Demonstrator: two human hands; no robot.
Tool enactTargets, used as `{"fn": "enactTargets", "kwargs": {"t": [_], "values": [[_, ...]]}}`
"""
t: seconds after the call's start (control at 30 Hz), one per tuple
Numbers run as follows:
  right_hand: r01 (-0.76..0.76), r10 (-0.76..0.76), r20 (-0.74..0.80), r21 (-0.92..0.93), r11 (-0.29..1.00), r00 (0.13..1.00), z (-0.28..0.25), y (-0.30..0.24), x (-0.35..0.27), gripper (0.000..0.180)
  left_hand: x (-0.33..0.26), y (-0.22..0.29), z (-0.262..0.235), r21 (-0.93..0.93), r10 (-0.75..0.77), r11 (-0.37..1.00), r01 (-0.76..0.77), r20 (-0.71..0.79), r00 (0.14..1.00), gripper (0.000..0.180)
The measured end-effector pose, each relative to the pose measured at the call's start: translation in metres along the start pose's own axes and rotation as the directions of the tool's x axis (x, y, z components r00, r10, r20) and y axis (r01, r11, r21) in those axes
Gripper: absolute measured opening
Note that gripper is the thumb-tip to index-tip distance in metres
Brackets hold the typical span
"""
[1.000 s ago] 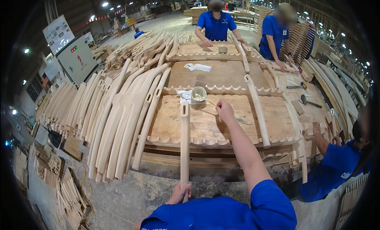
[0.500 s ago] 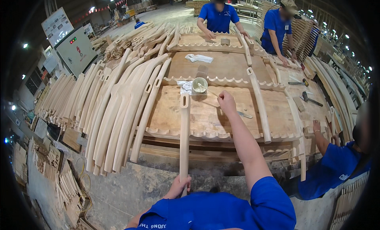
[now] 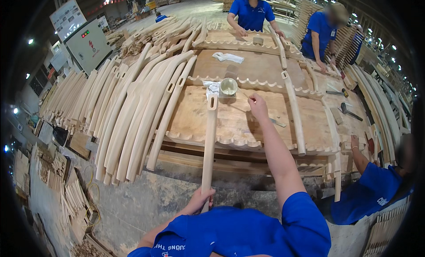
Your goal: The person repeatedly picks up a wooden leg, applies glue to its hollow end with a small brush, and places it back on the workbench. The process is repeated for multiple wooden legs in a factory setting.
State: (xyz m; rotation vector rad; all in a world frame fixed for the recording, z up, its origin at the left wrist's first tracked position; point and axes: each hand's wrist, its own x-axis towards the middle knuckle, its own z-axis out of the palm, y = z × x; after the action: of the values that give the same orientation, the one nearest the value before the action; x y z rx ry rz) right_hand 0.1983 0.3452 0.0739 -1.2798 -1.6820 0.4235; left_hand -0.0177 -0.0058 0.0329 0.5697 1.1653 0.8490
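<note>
Near my body, my left hand (image 3: 202,199) is wrapped round the lower end of a pale wooden chair-leg-like piece (image 3: 209,146). Its far end, with an oval slot, reaches over the scalloped bench edge towards a small cup (image 3: 228,87) of pale, creamy stuff. Out over the bench, my right hand (image 3: 257,106) pinches a thin wooden stick (image 3: 243,95) that points left to the cup; whether its tip is past the rim is hard to tell. White cloth (image 3: 212,87) lies beside the cup, and a flat strip-like tool (image 3: 278,123) rests right of my wrist.
Slotted wooden pieces (image 3: 128,119) are stacked along the left. Scalloped rails (image 3: 265,85) cross the bench, with a long piece (image 3: 294,111) on the right. Hammers (image 3: 349,111) lie farther right. Co-workers in blue stand at the far side (image 3: 252,13), far right (image 3: 316,31) and near right (image 3: 372,190).
The stick has drawn back from inside the cup to about its rim as my right hand shifted slightly. The whole view has tilted a little; my left hand keeps its hold.
</note>
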Motion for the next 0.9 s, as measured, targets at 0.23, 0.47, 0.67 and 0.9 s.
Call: {"fn": "enactTargets", "kwargs": {"t": [0.23, 0.47, 0.67, 0.9], "values": [[0.021, -0.041, 0.212, 0.096, 0.995, 0.976, -0.023, -0.046, 0.005, 0.026, 0.003, -0.005, -0.005, 0.024, 0.015, 1.000, -0.016, 0.007, 1.000, 0.025], [0.070, -0.036, 0.304, -0.103, 0.992, 0.952, -0.040, -0.073, -0.003, 0.031, 0.006, -0.002, -0.001, -0.008, 0.022, 1.000, -0.022, 0.024, 0.999, 0.025], [0.065, -0.009, 0.377, -0.137, 0.989, 0.926, -0.053, -0.091, -0.009, 0.032, 0.005, 0.001, 0.000, -0.008, 0.007, 1.000, -0.007, -0.001, 1.000, 0.024], [0.278, -0.225, 0.192, -0.321, 0.905, 0.955, -0.049, -0.101, -0.004, 0.021, 0.007, -0.002, -0.003, 0.018, 0.040, 0.999, -0.040, 0.012, 0.999, 0.029]]}}
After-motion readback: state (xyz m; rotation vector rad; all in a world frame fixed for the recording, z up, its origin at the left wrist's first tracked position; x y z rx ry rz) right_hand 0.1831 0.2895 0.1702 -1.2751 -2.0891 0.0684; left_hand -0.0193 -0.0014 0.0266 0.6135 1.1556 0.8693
